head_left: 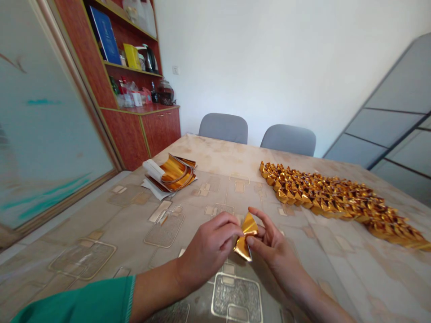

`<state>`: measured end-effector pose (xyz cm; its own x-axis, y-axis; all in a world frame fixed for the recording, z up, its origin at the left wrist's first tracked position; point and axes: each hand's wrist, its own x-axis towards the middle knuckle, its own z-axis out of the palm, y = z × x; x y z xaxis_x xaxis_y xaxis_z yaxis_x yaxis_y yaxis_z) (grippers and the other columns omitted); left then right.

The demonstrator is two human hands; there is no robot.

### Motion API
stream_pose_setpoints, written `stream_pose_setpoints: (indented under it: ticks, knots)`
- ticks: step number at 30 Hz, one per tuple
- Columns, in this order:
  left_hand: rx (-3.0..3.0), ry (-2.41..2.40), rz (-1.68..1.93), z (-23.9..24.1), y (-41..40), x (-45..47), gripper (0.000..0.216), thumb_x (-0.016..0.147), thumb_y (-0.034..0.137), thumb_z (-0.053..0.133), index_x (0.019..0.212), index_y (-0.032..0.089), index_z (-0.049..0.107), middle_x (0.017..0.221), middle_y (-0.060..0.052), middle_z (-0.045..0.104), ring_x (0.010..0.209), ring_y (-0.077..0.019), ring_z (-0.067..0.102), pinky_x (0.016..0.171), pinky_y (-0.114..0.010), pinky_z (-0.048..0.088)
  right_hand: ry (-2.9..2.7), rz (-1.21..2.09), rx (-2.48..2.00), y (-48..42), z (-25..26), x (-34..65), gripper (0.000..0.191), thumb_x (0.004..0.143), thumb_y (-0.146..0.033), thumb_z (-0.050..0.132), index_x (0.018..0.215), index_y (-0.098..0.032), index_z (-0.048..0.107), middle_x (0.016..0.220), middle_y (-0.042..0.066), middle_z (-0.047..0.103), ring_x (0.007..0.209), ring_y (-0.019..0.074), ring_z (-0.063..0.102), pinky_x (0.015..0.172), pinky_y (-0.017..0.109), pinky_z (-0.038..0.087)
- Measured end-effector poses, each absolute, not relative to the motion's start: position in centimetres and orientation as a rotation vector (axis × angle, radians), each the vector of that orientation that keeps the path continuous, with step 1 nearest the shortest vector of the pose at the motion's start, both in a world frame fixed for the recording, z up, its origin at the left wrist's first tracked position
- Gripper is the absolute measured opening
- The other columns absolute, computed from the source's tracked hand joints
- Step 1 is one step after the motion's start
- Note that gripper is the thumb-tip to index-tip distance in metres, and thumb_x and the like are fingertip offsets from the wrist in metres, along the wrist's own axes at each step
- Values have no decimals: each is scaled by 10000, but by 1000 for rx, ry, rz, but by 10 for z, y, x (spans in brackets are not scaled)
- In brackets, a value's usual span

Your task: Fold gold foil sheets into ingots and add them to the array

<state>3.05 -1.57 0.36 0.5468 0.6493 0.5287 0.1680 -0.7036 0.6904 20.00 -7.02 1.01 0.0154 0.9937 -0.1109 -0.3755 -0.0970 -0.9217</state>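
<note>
Between my two hands, just above the table, is a piece of gold foil paper (249,224) folded to a narrow middle with flared ends. My left hand (213,237) pinches its left side, the fingers curled inward. On the other side my right hand (272,240) grips it, with the thumb in front at the narrow part and a finger raised behind the upper end. A stack of gold foil sheets (177,174), curled and white on the reverse, lies at the left. Rows of folded gold foil ingots (313,193) stretch across the right side.
The table (134,233) wears a patterned cover. Two grey chairs (222,128) stand at its far edge by the white wall. A red-brown cabinet (161,130) with shelves of household goods is at the back left, near a glass door (43,121).
</note>
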Motion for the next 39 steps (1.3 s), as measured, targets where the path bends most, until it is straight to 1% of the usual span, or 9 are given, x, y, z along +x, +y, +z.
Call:
stream_pose_setpoints:
  ticks: [4, 8, 13, 18, 21, 25, 31, 35, 39]
  knots:
    - [1645, 808, 991, 1, -11, 37, 148, 807, 130, 595, 938, 186, 637, 900, -29, 631, 776, -151, 608, 707, -273, 509, -894, 1429, -997, -60, 1, 202, 759, 725, -346, 815, 1340, -252, 381, 758, -32, 659, 636, 156, 599, 618, 276, 442]
    - [1294, 749, 831, -5, -12, 40, 385, 713, 185, 712, 1079, 185, 594, 891, -8, 616, 675, -117, 584, 632, -254, 503, -1018, 1436, -1005, -58, -10, 207, 699, 824, -369, 732, 1390, -270, 333, 851, -3, 675, 706, 171, 619, 678, 313, 447]
    - [1166, 778, 871, -10, -11, 43, 593, 670, 179, 739, 1216, 200, 509, 780, 21, 595, 706, -142, 596, 649, -265, 488, -1130, 1329, -1117, -60, -13, 210, 469, 802, -389, 747, 1195, -250, 530, 793, -7, 638, 728, 179, 600, 675, 312, 450]
    - [1251, 701, 876, -9, -12, 41, 214, 725, 243, 721, 864, 178, 572, 803, -6, 610, 760, -153, 588, 715, -287, 473, -1261, 1218, -1176, -62, -9, 211, 156, 821, -334, 730, 887, -214, 654, 778, 0, 621, 701, 154, 542, 640, 281, 418]
    - [1304, 628, 840, -6, -15, 38, 158, 830, 321, 641, 841, 167, 607, 795, -11, 603, 784, -154, 577, 739, -288, 460, -1274, 1132, -1151, -63, -9, 213, 90, 824, -277, 733, 833, -230, 657, 801, -3, 624, 762, 167, 554, 693, 287, 432]
    - [1326, 666, 866, -4, -16, 38, 131, 814, 255, 666, 912, 174, 635, 898, -24, 633, 850, -164, 612, 772, -290, 487, -1279, 1057, -1080, -63, -9, 215, 53, 846, -254, 715, 809, -251, 677, 950, 17, 595, 875, 187, 575, 771, 311, 464]
    - [1398, 728, 864, -5, -16, 42, 243, 759, 131, 683, 992, 186, 644, 986, -48, 680, 898, -184, 656, 790, -306, 529, -1257, 1085, -1109, -62, -5, 211, 102, 830, -273, 730, 744, -250, 680, 1069, 23, 561, 950, 198, 584, 810, 319, 483]
    - [1436, 754, 891, -5, -17, 42, 264, 740, 89, 673, 985, 183, 643, 958, -35, 680, 841, -157, 646, 734, -268, 521, -1297, 1137, -1093, -61, -6, 211, 65, 877, -310, 674, 838, -260, 684, 1050, 36, 598, 970, 221, 598, 875, 375, 477]
    - [1391, 760, 891, -4, -18, 42, 265, 734, 121, 696, 981, 178, 619, 913, -31, 674, 820, -159, 646, 739, -282, 520, -1246, 1149, -1162, -64, -7, 213, 152, 948, -380, 569, 935, -262, 665, 955, 37, 641, 911, 221, 602, 831, 372, 478]
